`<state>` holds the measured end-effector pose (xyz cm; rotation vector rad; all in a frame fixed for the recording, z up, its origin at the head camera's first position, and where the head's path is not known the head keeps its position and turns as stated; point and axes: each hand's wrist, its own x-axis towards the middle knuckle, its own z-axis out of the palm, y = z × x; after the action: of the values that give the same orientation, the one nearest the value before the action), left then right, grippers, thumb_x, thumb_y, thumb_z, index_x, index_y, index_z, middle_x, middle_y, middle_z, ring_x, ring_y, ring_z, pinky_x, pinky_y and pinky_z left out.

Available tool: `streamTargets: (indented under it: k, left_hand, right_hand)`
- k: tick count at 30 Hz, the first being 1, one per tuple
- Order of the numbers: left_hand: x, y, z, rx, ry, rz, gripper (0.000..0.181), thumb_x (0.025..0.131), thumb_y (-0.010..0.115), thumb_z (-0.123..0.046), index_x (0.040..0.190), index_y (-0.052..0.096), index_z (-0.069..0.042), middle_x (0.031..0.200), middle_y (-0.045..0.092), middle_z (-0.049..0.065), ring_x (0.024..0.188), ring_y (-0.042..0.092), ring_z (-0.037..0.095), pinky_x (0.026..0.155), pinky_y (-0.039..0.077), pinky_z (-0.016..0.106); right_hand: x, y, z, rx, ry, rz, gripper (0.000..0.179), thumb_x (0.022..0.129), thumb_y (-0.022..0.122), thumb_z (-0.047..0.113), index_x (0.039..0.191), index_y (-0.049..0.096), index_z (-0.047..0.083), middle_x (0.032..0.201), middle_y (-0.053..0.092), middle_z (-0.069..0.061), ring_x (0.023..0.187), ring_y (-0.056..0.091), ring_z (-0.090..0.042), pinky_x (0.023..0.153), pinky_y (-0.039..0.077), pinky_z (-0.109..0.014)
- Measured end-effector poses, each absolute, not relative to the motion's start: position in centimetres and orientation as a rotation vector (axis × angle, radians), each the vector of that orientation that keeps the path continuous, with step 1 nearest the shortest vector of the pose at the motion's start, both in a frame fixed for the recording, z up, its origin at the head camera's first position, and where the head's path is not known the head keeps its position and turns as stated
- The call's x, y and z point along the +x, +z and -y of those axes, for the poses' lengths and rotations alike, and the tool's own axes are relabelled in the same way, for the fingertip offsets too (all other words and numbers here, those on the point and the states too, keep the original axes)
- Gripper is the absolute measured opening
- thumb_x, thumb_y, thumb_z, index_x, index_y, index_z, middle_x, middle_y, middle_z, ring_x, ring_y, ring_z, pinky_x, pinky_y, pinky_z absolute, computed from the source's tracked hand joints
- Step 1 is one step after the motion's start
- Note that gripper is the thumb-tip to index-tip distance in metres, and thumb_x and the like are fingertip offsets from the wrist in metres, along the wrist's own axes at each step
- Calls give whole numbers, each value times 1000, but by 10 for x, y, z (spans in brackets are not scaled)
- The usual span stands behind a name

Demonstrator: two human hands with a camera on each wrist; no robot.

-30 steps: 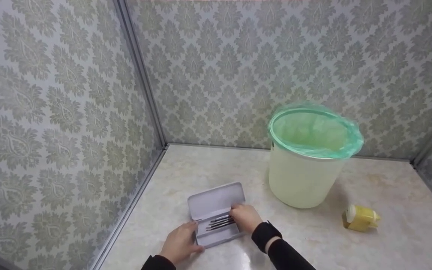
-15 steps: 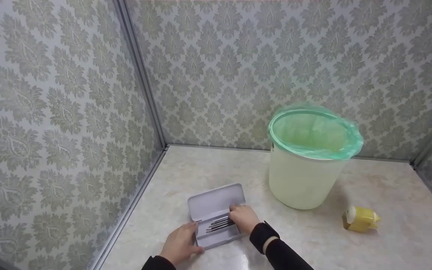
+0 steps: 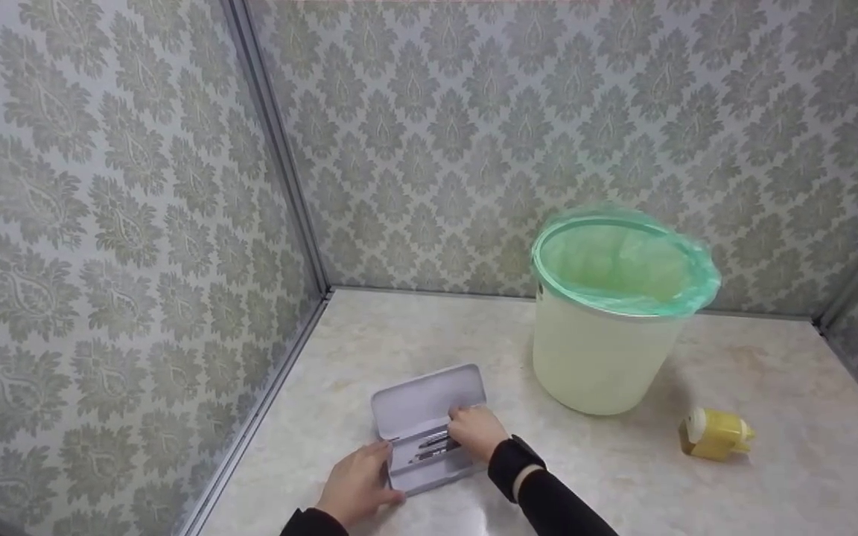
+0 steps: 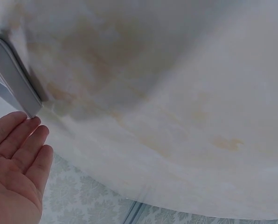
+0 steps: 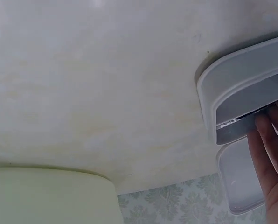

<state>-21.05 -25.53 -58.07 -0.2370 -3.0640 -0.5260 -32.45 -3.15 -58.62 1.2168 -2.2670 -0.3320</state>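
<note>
A grey pencil case (image 3: pixel 429 480) lies with its lid (image 3: pixel 429 398) raised on the table. Dark, slender pencils (image 3: pixel 433 449) lie inside, tips toward the left. At the case's left end my left hand (image 3: pixel 354 480) holds on, thumb at the front corner and fingers at the back one; the left wrist view has its fingers (image 4: pixel 24 140) by the case's edge. Reaching in from the right, my right hand (image 3: pixel 480 432) has its fingertips at the pencils. A black pencil (image 5: pixel 241 119) with pale print runs under those fingers in the right wrist view; the thumb is mostly hidden.
A pale bin (image 3: pixel 600 365) with a green liner (image 3: pixel 667 305) stands behind and right of the case. A yellow bottle (image 3: pixel 717 434) lies at the far right. Patterned wall panels (image 3: pixel 414 149) enclose the table (image 3: pixel 369 327) at back and sides.
My right hand has shifted slightly left, further over the case. The pencils under it have moved apart and fewer show. My left hand and the case are almost unmoved.
</note>
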Motion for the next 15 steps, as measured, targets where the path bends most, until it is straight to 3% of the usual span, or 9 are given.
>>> streamTargets:
  k: [6, 15]
  left_hand:
    - [-209, -580, 256, -246, -513, 3047, 76, 70, 92, -41, 128, 66, 2, 135, 67, 20, 123, 66, 38, 103, 52, 50]
    - [-208, -582, 257, -280, -491, 3028, 77, 70, 92, -42, 128, 66, 2, 134, 67, 22, 123, 66, 38, 103, 52, 50]
  right_hand:
    - [-322, -584, 34, 1251, -365, 2307, 16, 70, 84, 10, 70, 70, 19, 77, 63, 4, 57, 57, -13, 50, 47, -26]
    - [-323, -588, 31, 1259, -365, 2256, 12, 71, 80, 11, 70, 73, 20, 75, 63, 5, 58, 56, -11, 52, 46, -25]
